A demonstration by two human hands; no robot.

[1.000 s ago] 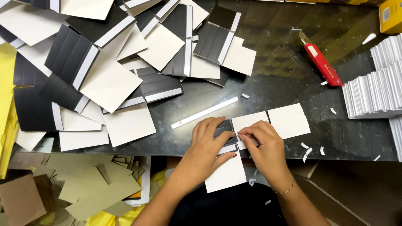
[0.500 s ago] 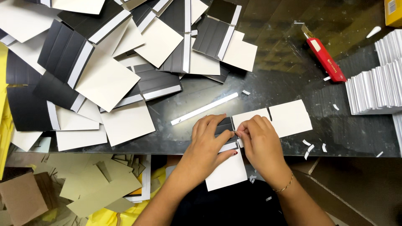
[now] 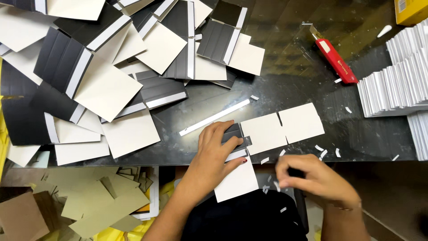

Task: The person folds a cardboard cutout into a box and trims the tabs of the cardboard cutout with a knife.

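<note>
Head: left hand flat on card blank

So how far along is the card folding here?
Done: a heap of black-and-cream finished cards at upper left. In hand: the left hand presses the current card piece; the right hand is off it. Left: white stacked sheets at right.
</note>
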